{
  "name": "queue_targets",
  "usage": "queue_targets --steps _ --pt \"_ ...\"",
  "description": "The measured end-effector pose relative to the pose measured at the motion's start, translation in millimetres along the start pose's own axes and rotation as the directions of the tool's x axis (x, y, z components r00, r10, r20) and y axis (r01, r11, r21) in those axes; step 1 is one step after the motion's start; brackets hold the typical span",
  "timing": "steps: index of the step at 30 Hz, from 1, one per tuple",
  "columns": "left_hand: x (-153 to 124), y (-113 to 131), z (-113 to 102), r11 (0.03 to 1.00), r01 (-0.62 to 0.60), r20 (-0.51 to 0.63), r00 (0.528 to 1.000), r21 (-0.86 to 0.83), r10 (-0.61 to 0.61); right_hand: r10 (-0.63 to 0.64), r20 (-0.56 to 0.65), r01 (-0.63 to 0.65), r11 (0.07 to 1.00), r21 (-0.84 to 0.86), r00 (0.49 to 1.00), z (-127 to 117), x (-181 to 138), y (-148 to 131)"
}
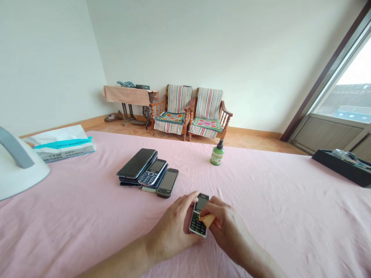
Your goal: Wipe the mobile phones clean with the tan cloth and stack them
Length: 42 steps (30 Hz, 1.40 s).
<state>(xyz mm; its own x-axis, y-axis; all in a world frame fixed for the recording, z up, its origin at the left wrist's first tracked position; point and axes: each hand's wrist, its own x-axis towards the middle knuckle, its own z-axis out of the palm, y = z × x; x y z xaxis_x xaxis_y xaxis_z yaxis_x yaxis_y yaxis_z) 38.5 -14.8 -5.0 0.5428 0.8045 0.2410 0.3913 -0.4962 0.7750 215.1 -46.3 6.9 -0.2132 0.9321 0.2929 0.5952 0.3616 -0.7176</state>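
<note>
A black keypad phone with a silver edge is at the front middle, screen and keys facing up. My left hand grips it by its left side, thumb at the lower end and fingers near the top. Pinched in my right hand is a small yellow-orange cloth, which touches the phone's face between screen and keys. Beyond my hands lies a stack of dark smartphones. Beside it are a blue keypad phone, resting on other phones, and a grey phone with a screen.
A green bottle with a black top stands beyond my hands. To the left are a tissue pack and a white appliance with a grey handle. A black tray sits at the right edge of the pink-covered table. Two chairs stand by the wall.
</note>
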Motion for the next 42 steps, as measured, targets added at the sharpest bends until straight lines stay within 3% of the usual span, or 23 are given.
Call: queue_targets --steps 4,9,14,22,29,34,37,42 --pt "-0.4 0.3 0.9 1.0 0.02 -0.001 1.0 0.012 -0.02 0.017 -0.058 -0.022 0.995 -0.092 0.998 -0.9 4.6 6.6" --pt "-0.5 -0.5 2.1 1.0 0.015 0.019 1.0 0.003 -0.015 -0.01 0.004 0.01 1.0 -0.01 1.0 -0.2 1.6 1.6" --pt "-0.5 -0.2 2.0 0.999 0.041 0.024 0.999 0.018 -0.042 0.022 -0.043 -0.024 0.999 -0.049 0.999 -1.0 1.5 5.4" --pt "-0.3 -5.3 3.6 1.0 0.021 0.005 1.0 0.023 -0.021 -0.029 -0.014 0.029 0.998 -0.061 0.999 7.8 5.3 1.4" --pt "3.7 -1.5 -7.8 0.996 -0.006 0.093 0.996 -0.09 0.015 0.002 0.043 0.002 0.995 -0.101 0.999 -6.5 0.4 4.1" --pt "4.8 -3.3 -5.8 0.997 -0.003 0.071 0.997 -0.076 0.008 -0.05 0.008 0.05 0.997 -0.061 0.999 7.9 3.6 -1.2" --pt "3.9 -4.7 -4.9 0.998 0.006 0.072 0.997 -0.067 -0.001 -0.024 0.013 0.025 0.999 -0.048 1.0 6.9 3.0 -2.0" --pt "2.7 -2.0 -6.5 0.999 -0.013 0.095 0.995 -0.052 0.018 0.089 0.035 -0.085 0.992 -0.098 0.995 -14.5 -5.1 9.4"
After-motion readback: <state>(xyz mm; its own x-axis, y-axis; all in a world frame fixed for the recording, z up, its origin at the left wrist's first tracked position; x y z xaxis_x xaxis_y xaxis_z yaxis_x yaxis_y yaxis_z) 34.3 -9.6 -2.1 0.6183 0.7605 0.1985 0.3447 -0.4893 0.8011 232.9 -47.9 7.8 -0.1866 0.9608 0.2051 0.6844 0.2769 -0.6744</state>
